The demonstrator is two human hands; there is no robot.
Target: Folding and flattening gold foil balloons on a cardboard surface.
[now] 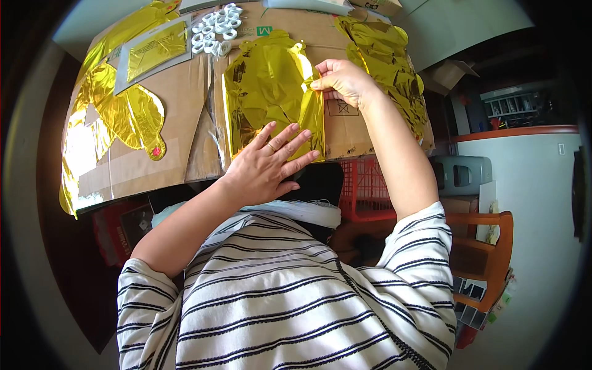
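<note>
Gold foil balloon point(268, 92), flat, crinkled and shiny, lies in the middle of the flattened brown cardboard sheet point(185, 105) that covers the table in front of you, and both of your hands are on it. Your left hand point(268, 163) rests palm down on the near edge of that balloon, fingers spread and straight, pressing it against the cardboard rather than gripping it; a ring shows on one finger. Your right hand point(342, 80) is at the balloon's far right corner, with the fingertips pinched together on a fold of the foil there. To the left of the balloon, well apart from it, a second deflated gold foil balloon point(117, 117) sprawls over the cardboard's left side and hangs past its edge. Beyond that one, a flat clear packet holding folded gold foil point(154, 49) lies near the cardboard's far left corner, and just right of the packet sits a heap of small white plastic rings point(216, 28). On the right of the centre balloon, just beyond your right hand, a third crumpled gold foil balloon point(385, 61) runs along the cardboard's right edge. Below the cardboard's near edge, a red plastic crate point(364, 188) stands under the table.
</note>
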